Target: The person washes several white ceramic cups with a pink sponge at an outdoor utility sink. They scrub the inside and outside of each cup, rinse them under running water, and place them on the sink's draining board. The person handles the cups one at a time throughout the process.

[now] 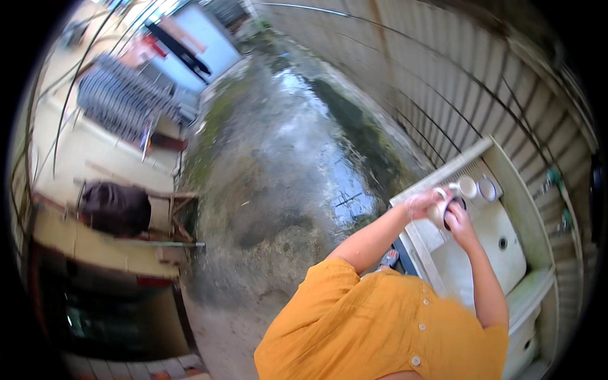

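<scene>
Over the near left part of a white sink [468, 273], both my hands are on a whitish mug [437, 215] with a dark rim. My left hand [419, 205] closes on its far side, a little blurred. At the rim, my right hand [458, 221] grips it, with fingers partly out of sight at the mouth. Just beyond my hands, a white mug [467, 187] and a second mug with a dark blue rim [487, 189] stand side by side on the sink's ribbed drainboard [476, 170].
A second basin [520, 345] adjoins the sink at lower right. Green-handled taps [555, 178] are mounted by the corrugated wall [456, 76]. Wet, mossy concrete [272, 183] stretches to the left. Stacked grey chairs [123, 98] and a dark bag [115, 209] are at far left.
</scene>
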The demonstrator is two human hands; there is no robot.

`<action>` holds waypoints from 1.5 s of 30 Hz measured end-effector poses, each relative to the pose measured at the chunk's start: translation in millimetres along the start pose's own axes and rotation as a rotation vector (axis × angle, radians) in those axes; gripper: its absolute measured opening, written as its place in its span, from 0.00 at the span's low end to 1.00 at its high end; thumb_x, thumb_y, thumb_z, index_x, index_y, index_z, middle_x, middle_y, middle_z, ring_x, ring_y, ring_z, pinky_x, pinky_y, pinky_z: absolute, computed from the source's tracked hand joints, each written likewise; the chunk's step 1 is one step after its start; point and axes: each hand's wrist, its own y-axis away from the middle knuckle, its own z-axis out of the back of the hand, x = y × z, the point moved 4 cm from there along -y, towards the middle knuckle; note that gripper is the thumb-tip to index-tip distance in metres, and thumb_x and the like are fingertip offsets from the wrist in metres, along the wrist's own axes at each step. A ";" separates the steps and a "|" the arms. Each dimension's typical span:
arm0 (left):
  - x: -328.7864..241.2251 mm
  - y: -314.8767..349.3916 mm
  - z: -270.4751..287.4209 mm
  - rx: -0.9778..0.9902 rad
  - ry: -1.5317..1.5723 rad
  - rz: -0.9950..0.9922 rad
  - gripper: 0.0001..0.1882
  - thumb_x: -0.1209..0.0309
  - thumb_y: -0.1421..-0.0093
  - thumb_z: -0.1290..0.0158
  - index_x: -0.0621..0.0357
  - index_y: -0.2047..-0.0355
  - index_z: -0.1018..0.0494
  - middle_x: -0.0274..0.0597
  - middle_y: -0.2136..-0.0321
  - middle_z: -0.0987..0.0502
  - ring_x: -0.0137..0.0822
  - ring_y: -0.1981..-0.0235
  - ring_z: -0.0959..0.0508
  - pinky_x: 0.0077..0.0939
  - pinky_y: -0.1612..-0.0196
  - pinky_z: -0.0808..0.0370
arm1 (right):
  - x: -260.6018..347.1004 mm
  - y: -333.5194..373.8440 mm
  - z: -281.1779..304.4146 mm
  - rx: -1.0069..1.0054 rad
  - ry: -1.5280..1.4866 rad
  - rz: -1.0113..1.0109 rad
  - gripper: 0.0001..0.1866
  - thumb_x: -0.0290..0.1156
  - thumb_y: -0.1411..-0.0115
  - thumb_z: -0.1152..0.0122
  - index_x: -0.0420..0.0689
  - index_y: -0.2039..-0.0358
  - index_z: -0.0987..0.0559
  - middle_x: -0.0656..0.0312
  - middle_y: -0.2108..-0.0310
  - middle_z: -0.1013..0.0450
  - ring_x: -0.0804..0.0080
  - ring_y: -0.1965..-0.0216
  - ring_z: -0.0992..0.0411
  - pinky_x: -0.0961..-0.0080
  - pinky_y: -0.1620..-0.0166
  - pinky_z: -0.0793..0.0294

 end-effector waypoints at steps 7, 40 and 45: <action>29.0 51.5 11.5 -0.360 0.403 0.123 0.16 0.54 0.38 0.54 0.48 0.56 0.29 0.37 0.61 0.23 0.38 0.58 0.22 0.49 0.56 0.25 | 56.0 0.5 -30.8 0.301 0.538 0.337 0.32 0.38 0.49 0.38 0.31 0.48 0.35 0.40 0.45 0.40 0.45 0.44 0.42 0.59 0.42 0.43; -77.7 275.7 -20.6 -0.855 0.167 -0.414 0.20 0.44 0.41 0.57 0.41 0.65 0.27 0.30 0.74 0.22 0.30 0.77 0.22 0.27 0.85 0.32 | 161.9 -51.0 -166.9 0.533 -0.448 0.254 0.12 0.30 0.36 0.51 0.39 0.54 0.32 0.63 0.64 0.33 0.78 0.62 0.35 0.81 0.59 0.34; -75.0 272.1 -13.9 -0.684 0.250 -0.470 0.16 0.49 0.41 0.52 0.43 0.61 0.28 0.31 0.68 0.22 0.33 0.72 0.22 0.36 0.73 0.25 | 174.5 -35.7 -165.3 0.587 0.156 0.835 0.30 0.30 0.48 0.40 0.32 0.46 0.37 0.42 0.49 0.36 0.47 0.47 0.38 0.61 0.42 0.43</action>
